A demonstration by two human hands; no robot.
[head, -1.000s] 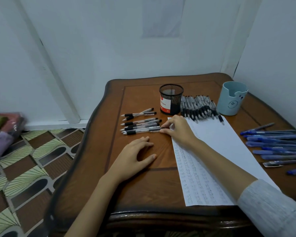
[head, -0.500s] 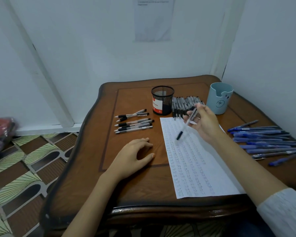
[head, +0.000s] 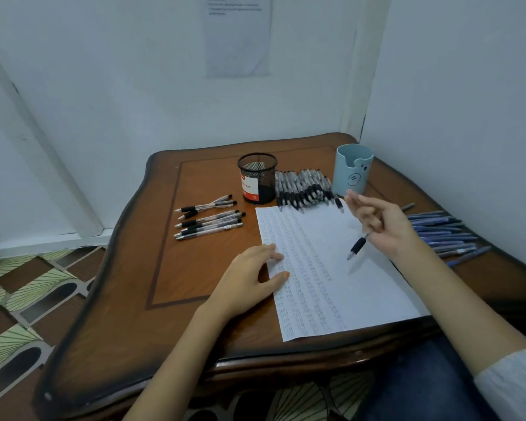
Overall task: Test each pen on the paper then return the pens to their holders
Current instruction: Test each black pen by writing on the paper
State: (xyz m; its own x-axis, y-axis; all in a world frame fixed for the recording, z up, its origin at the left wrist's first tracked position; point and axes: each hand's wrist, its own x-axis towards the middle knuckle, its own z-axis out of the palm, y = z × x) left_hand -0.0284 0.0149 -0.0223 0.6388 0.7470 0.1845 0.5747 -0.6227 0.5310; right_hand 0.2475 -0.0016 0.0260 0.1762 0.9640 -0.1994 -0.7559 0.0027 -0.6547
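While right hand [head: 380, 226] grips pen [head: 357, 246] | mesh holder [head: 257, 177], blue cup [head: 353, 171] behind paper [head: 362, 293]

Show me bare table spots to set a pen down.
The table is bare left of the paper, between the loose black pens and the left hand. Crowded: the pen pile between mesh holder and blue cup, and the blue pens at right.

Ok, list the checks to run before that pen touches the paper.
1. Grip: right hand holds the pen: ok.
2. Aim: pen tip points down over the paper: ok.
3. Sheet steadied: left hand rests its fingers on the paper's left edge: ok.
4. Unwritten space under the tip: ok.
5. Tip clicked out: cannot tell.
6. Return spot: black mesh holder stands upright: ok.
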